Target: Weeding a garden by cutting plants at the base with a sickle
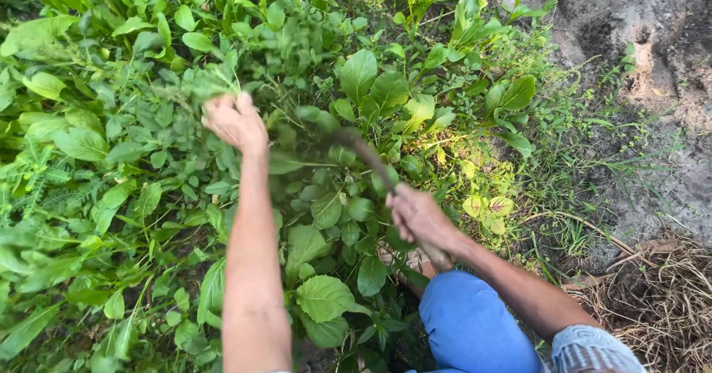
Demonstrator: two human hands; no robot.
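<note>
The person's left hand (236, 121) is reaching out over a dense bed of broad-leaved green plants (104, 165), its fingers closing around a blurred tuft of fine weeds (199, 84) at the plants' top. The right hand (417, 216) is gripping the handle of a curved sickle (368, 158), whose dark blade is arching up and left among the leaves. A blue-clad knee (471, 321) is showing below, with bare soil (638, 39) and dry straw (660, 306) lying to the right.
</note>
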